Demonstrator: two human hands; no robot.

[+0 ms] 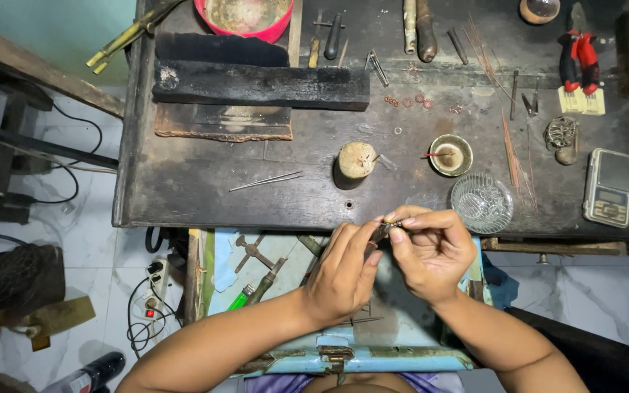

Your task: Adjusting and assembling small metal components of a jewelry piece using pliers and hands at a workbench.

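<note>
A dark, worn wooden workbench (205, 182) fills the top of the view. The floor (96, 247) beside it is pale and shiny like marble, with cords lying on it. Below the bench edge, an open light blue drawer (409, 356) sits over the person's lap, with a green lighter (236, 298) and some tools inside.

On the bench lie a long burnt black block (260, 86), a red bowl (245, 18), a short round wooden stump (356, 161), a little brass dish (451, 155), a clear glass dish (482, 202), a small pocket scale (608, 187) and red pliers (579, 62).

Both hands meet just at the front edge of the bench, above the drawer. Between them is a small dark metal piece (386, 228). It is thin and short. Its long way seems to run left to right, tipped up a bit on the right, but it is too tiny to be sure.

The left hand (343, 273) comes up from the lower left, its back facing up, fingers closed on the piece's left end. The right hand (434, 251) curls in from the right, thumb and first finger pinched tight on the other end. Both arms are bare and bent inward.
</note>
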